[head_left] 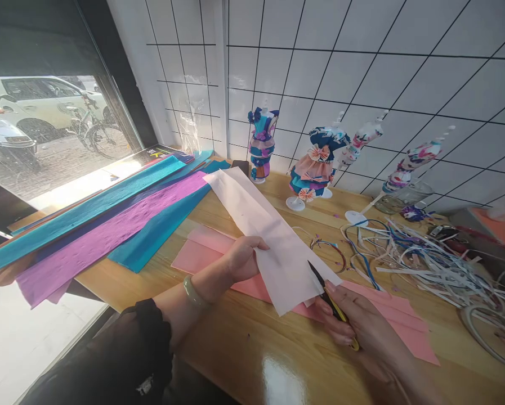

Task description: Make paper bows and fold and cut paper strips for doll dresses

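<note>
A long sheet of pale pink paper (pixel 273 236) is held up at a slant above the wooden table. My left hand (pixel 244 259) pinches its left edge between thumb and fingers. In my right hand (pixel 345 315) are black and yellow scissors (pixel 334 304), my fingers wrapped round the handles. The dark blade lies over the paper's near right end, pointing up and left; whether paper is between the blades I cannot tell. Beneath the pale sheet, folded salmon-pink paper (pixel 404 323) rests on the table and shows on both sides.
Teal paper (pixel 159 242) and purple paper (pixel 108 247) lie in strips at the left, overhanging the edge. Small dressed mannequins (pixel 263 143) stand along the tiled wall. Tangled ribbons (pixel 429 264), a glass jar (pixel 408 197) and an orange box (pixel 499 233) occupy the right side.
</note>
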Demonstrator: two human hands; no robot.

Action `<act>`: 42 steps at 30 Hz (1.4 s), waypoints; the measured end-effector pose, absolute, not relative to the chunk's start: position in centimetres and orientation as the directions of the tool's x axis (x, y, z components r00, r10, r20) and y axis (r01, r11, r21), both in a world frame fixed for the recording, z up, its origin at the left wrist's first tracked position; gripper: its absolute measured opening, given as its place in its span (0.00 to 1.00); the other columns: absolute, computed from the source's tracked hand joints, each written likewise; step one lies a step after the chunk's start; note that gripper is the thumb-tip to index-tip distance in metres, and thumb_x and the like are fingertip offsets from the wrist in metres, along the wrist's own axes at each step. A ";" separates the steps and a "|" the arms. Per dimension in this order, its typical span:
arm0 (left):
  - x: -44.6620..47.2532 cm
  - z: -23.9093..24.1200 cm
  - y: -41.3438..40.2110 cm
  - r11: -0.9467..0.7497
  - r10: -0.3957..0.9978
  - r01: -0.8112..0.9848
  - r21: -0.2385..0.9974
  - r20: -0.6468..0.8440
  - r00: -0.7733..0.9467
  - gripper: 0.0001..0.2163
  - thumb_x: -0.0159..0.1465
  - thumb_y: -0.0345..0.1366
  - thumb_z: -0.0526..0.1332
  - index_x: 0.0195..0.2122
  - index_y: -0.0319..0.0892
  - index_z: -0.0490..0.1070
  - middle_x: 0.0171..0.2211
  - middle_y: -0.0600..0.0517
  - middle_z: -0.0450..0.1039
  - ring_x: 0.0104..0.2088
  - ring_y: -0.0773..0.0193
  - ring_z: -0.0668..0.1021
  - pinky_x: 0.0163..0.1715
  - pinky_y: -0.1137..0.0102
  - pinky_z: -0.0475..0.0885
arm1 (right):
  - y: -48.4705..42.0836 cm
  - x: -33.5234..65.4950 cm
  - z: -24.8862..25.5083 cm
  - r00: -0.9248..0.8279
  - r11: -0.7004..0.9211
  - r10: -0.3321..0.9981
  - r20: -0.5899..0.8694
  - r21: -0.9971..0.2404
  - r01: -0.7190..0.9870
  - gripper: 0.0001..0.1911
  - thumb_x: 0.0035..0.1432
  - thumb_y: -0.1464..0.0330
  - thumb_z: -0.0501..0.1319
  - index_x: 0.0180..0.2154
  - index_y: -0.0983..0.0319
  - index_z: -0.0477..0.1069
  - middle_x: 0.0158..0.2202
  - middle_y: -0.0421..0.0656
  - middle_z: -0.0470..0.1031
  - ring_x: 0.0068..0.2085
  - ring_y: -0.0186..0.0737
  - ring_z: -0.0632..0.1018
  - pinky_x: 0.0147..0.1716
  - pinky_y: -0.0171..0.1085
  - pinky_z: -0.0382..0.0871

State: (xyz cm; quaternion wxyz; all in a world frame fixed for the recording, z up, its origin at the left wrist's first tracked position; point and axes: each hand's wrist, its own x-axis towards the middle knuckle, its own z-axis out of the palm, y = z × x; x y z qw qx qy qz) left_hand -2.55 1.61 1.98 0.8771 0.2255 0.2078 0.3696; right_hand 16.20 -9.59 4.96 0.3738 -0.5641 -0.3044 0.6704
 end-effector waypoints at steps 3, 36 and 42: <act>-2.6 2.0 1.6 0.628 0.743 -0.554 0.547 -0.208 0.637 0.22 0.48 0.21 0.52 0.45 0.32 0.71 0.43 0.42 0.76 0.45 0.51 0.76 0.51 0.57 0.65 | -9.6 16.2 5.0 -0.088 -0.540 0.841 -0.533 -0.823 -0.174 0.24 0.48 0.49 0.62 0.21 0.62 0.60 0.15 0.30 0.48 0.17 0.23 0.45 0.16 0.29 0.39; -2.3 1.5 1.3 0.641 0.710 -0.547 0.539 -0.145 0.689 0.21 0.49 0.22 0.53 0.45 0.32 0.72 0.46 0.43 0.74 0.49 0.51 0.74 0.53 0.57 0.63 | -9.0 16.1 3.9 -0.153 -0.500 0.866 -0.476 -0.828 -0.254 0.22 0.53 0.51 0.59 0.22 0.62 0.64 0.12 0.31 0.50 0.17 0.24 0.49 0.17 0.28 0.50; -2.3 1.6 1.2 0.645 0.708 -0.550 0.530 -0.143 0.692 0.21 0.49 0.22 0.53 0.45 0.31 0.72 0.46 0.42 0.74 0.49 0.51 0.74 0.54 0.57 0.62 | -9.0 16.2 3.6 -0.121 -0.492 0.870 -0.478 -0.833 -0.252 0.22 0.53 0.51 0.60 0.21 0.63 0.65 0.12 0.31 0.47 0.17 0.25 0.50 0.16 0.28 0.46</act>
